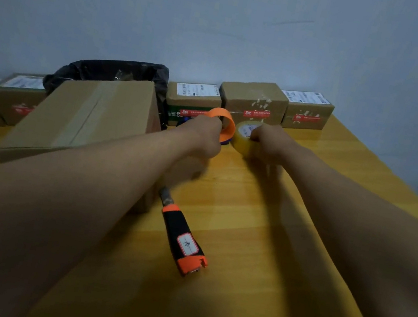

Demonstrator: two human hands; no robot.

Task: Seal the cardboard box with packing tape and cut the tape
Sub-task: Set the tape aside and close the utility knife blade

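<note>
A large cardboard box (89, 115) lies on the left of the yellow wooden table (260, 223), with a strip of tape along its top seam. My left hand (203, 136) is closed on an orange tape-dispenser ring (226, 122) at the far middle of the table. Right beside it, my right hand (268, 142) grips a roll of clear yellowish packing tape (243, 136). Both hands are to the right of the box and apart from it. An orange and black utility knife (182, 234) rests on the table between my forearms.
Several small taped parcels (254, 102) line the wall at the back, with more at the far left (14, 99). A black plastic bag (114, 71) sits behind the large box. The table's front edge runs near the lower right.
</note>
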